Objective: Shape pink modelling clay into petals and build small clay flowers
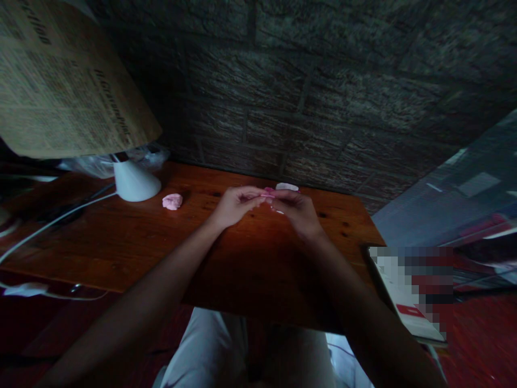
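My left hand (238, 205) and my right hand (299, 211) meet above the wooden table, fingertips almost together. Both pinch a small pink piece (267, 195) between thumb and fingers; it looks soft, but its material is unclear. Just behind my right hand lies a flat whitish item (287, 187), partly covered by the fingers. A crumpled pale pink lump (172, 201) rests on the table to the left, apart from both hands.
A lamp with a white cone base (137, 180) and newsprint shade (76, 91) stands left, its white cord (60, 218) crossing the table (258, 269). Clear plastic (91, 166) lies behind it. A dark brick wall (250, 97) backs the table; a pale-paged object (404, 296) is at right.
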A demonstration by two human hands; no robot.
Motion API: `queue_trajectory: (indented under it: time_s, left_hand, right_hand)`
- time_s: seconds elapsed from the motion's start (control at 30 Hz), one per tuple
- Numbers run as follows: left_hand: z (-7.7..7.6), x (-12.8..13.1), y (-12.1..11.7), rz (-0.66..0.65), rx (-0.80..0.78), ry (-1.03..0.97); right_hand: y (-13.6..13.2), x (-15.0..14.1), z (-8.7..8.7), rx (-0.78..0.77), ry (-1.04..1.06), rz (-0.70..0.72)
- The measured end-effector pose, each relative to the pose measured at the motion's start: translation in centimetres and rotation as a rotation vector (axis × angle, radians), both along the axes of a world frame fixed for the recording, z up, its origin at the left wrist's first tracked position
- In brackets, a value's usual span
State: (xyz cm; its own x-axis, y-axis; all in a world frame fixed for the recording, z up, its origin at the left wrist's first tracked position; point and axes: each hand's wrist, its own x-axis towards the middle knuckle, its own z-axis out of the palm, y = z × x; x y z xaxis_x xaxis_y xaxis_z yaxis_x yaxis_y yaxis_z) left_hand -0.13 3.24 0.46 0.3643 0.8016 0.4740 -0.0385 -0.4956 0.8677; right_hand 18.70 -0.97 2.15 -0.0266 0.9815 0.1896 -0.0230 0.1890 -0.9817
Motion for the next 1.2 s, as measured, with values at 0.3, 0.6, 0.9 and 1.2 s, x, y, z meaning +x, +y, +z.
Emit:
queue_trajectory:
  time_s: [0.3,0.6,0.9,1.2]
  left_hand:
    - [0.18,-0.2,-0.02,0.028,0.073,0.026]
    - [0.08,-0.21,-0.02,0.037,0.081,0.041]
    - [0.28,-0.22,-0.17,0.018,0.072,0.043]
    - [0.24,-0.16,-0.2,0.018,0.132,0.009]
  right_hand:
    - [-0.04,0.06,0.12,-0.029,0.005,0.007]
    - [0.04,0.05,0.12,-0.082,0.068,0.028]
    - [0.03,0.1,0.28,-0.11,0.07,0.047]
    - [0.01,0.16,0.25,-0.114,0.094,0.054]
